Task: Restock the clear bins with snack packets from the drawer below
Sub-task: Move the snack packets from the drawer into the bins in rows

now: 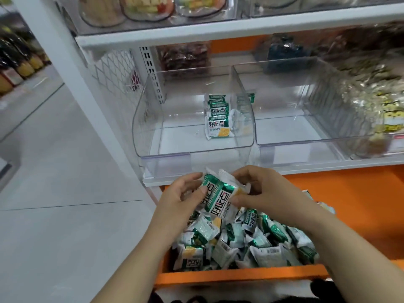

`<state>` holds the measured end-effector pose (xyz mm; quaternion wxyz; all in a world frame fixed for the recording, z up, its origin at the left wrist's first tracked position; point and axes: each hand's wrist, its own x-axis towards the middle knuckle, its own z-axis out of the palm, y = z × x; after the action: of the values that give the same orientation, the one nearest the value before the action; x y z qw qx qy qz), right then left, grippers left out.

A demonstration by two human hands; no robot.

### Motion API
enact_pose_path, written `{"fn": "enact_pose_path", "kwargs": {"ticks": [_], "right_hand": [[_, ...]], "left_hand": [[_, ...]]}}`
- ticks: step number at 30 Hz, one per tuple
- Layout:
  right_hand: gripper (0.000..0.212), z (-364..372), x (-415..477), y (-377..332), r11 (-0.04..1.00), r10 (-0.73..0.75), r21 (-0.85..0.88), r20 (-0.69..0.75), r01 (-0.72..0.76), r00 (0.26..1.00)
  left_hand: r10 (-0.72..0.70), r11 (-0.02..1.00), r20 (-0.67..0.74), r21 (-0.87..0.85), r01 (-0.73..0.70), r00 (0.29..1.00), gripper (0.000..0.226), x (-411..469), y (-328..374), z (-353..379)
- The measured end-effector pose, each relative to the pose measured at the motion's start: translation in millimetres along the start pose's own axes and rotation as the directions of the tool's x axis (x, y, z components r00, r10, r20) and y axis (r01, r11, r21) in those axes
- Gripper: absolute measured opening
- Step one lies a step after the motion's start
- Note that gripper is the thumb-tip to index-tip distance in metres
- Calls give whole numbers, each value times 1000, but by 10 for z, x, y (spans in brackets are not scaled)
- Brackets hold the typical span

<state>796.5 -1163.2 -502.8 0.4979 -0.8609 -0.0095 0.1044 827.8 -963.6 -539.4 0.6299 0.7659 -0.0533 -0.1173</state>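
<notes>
To my left lies grey tiled floor [54, 149], with bottles [19, 66] on a distant shelf. A white wire mesh panel [115, 79] stands beside the white upright [74, 68].

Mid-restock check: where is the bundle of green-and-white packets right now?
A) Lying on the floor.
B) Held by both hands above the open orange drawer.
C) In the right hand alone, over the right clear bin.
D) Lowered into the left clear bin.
B: the left hand and the right hand both grip the bundle of packets over the orange drawer, below the front of the left clear bin.
</notes>
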Motion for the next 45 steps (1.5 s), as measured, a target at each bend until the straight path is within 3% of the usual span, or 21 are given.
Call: {"fn": "enact_pose_path", "kwargs": {"ticks": [4, 10, 13, 16, 20, 24, 27, 29, 32, 35, 38, 45], "right_hand": [[24, -3, -146, 21, 994, 3, 112, -90, 7, 996], [30, -120, -175, -18, 971, -40, 232, -100, 62, 994], [37, -183, -165, -53, 948, -109, 282, -143, 146, 984], [42, -230, -111, -78, 926, -155, 309, -214, 217, 965], [49, -298, -22, -171, 912, -197, 292, -305, 288, 932], [31, -456, 112, -73, 969, -173, 92, -416, 231, 893], [41, -542, 215, 150, 983, -131, -174, -474, 54, 871], [40, -568, 270, 247, 969, -113, -246, -516, -20, 849], [37, -600, 310, 309, 955, -101, -288, -536, -69, 838], [36, -621, 326, 353, 949, -106, -309, -514, -68, 851], [36, -647, 334, 390, 960, -90, -273, -521, -66, 848], [35, -653, 352, 410, 965, -131, -262, -534, -16, 836]], "left_hand": [[50, 999, 4, -10, -49, 999, 24, -89, 164, 101], [124, 992, 40, -39, -123, 991, 24, -115, 404, 174], [204, 971, 107, 101, -215, 973, 46, -104, 569, 168], [257, 915, 149, 279, -290, 955, 50, -62, 760, 163], [387, 822, 146, 392, -413, 910, 57, 79, 986, 148], [433, 762, 149, 466, -449, 889, 59, 412, 1099, 71], [395, 712, 168, 565, -417, 903, 60, 795, 1079, 45], [313, 668, 209, 645, -371, 926, 65, 1066, 1002, 69], [184, 559, 296, 753, -347, 937, 70, 1405, 838, 161], [156, 411, 355, 825, -387, 922, 72, 1618, 744, 277], [124, 339, 387, 849, -405, 914, 71, 1737, 716, 373], [54, 319, 344, 884, -342, 938, 74, 1874, 616, 415]]}}
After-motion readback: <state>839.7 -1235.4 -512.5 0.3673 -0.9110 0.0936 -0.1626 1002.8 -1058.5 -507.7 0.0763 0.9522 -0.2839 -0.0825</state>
